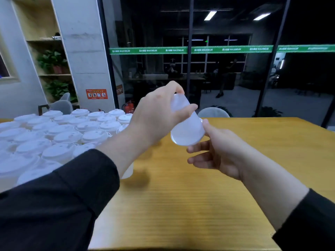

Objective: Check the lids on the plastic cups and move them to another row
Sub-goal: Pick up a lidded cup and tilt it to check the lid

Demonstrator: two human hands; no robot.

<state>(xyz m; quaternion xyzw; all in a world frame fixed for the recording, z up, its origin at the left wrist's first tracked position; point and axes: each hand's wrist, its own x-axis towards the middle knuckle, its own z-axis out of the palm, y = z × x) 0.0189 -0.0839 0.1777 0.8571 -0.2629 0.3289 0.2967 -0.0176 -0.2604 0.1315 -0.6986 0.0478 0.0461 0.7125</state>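
A: At left of frame, what's on the wooden table (181, 205)?

B: A dense cluster of lidded cups (59, 134), white lids up, filling the left edge to mid-frame.

A: Centre?

B: Left hand (155, 116), black sleeve (59, 196), fingers and thumb curled round the narrow end of one translucent cup (186, 124). Cup held in the air above the table, tilted, wide lidded end facing the camera.

A: Right of that?

B: Right hand (217, 151) just beside the lid rim. Thumb touches the rim; other fingers loosely spread below, not closed on anything.
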